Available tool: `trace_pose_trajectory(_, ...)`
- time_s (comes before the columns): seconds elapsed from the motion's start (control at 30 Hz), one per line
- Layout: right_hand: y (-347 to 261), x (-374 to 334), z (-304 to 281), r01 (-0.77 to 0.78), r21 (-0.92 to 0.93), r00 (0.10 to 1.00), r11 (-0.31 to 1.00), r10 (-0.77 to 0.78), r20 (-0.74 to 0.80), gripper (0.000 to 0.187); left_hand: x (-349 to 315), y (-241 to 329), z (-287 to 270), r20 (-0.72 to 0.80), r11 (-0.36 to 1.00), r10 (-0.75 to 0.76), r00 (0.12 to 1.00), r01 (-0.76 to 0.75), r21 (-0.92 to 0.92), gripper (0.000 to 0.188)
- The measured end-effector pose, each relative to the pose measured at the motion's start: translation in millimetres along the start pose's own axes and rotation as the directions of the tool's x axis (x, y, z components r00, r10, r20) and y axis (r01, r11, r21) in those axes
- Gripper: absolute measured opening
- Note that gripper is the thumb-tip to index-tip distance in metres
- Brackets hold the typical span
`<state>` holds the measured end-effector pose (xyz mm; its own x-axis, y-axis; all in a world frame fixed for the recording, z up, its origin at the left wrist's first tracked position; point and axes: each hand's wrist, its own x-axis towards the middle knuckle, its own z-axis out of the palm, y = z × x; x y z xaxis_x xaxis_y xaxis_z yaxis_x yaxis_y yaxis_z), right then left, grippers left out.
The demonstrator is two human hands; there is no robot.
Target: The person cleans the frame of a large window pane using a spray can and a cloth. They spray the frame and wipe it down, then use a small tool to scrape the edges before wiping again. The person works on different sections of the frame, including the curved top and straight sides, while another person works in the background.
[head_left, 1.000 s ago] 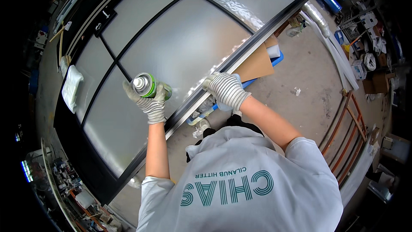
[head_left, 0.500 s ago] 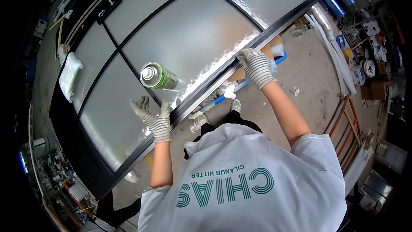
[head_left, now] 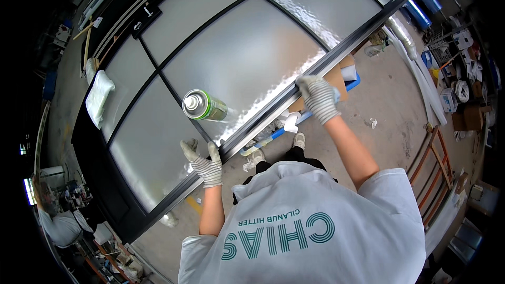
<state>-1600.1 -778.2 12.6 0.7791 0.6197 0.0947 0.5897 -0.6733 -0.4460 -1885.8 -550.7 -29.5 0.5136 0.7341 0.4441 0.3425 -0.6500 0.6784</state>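
A large black-framed panel (head_left: 231,37) with frosted panes and dark dividing bars lies flat before me. Both my hands wear striped white work gloves. My left hand (head_left: 205,167) is at the panel's near edge, its thumb and fingers apart and nothing in them. Farther right along that edge, my right hand (head_left: 320,98) has its fingers curled in against the metal rail (head_left: 281,104); whatever lies under them is hidden. A green and silver spray can (head_left: 204,106) with a white nozzle stands on the glass between my hands, touched by neither.
Below the near edge are a cardboard box (head_left: 336,81) and a blue-rimmed container (head_left: 273,135). A clear plastic packet (head_left: 100,99) lies on the panel's left side. Another person (head_left: 63,227) is at the far left. A reddish-brown metal frame (head_left: 434,171) stands at the right.
The whole view has shifted, so the panel and can appear lower and farther right. My right hand has slid slightly toward me along the rail. Another person's sleeve now shows at the left.
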Motion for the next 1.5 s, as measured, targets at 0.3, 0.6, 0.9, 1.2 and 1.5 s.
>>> trace_pose_trajectory(0.3, -16.6, -24.0, 12.2, 0.328, 0.037, 0.944, 0.944, -0.329, 0.0, 0.016, -4.7, 0.5, -0.7, 0.06, 0.997, -0.017, 0.998, 0.013, 0.072, 0.082)
trace_pose_trajectory(0.6, -36.8, -34.4, 22.6, 0.494, 0.036, 0.866, 0.868, -0.496, 0.071, 0.02, -4.5, 7.1, -0.5, 0.078, 0.997, -0.061, 0.995, 0.058, 0.051, 0.081)
trace_pose_trajectory(0.9, -80.9, -59.3, 67.4, 0.381, 0.271, 0.913, 0.884, -0.406, 0.043, 0.019, -1.7, 2.9, 8.7, 0.092, 0.993, -0.027, 0.995, 0.016, 0.118, 0.079)
trace_pose_trajectory(1.2, 112.3, 25.8, -34.5, -0.04, 0.074, 0.951, 0.996, 0.06, -0.304, 0.013, -4.3, 7.9, 6.4, 0.084, 0.984, -0.047, 0.995, 0.031, 0.177, 0.077)
trace_pose_trajectory(1.5, -26.6, -49.0, 54.4, 0.537, 0.277, 0.841, 0.797, -0.532, -0.102, 0.019, -5.8, -16.2, 10.7, 0.106, 0.981, -0.072, 0.992, 0.052, 0.185, 0.074)
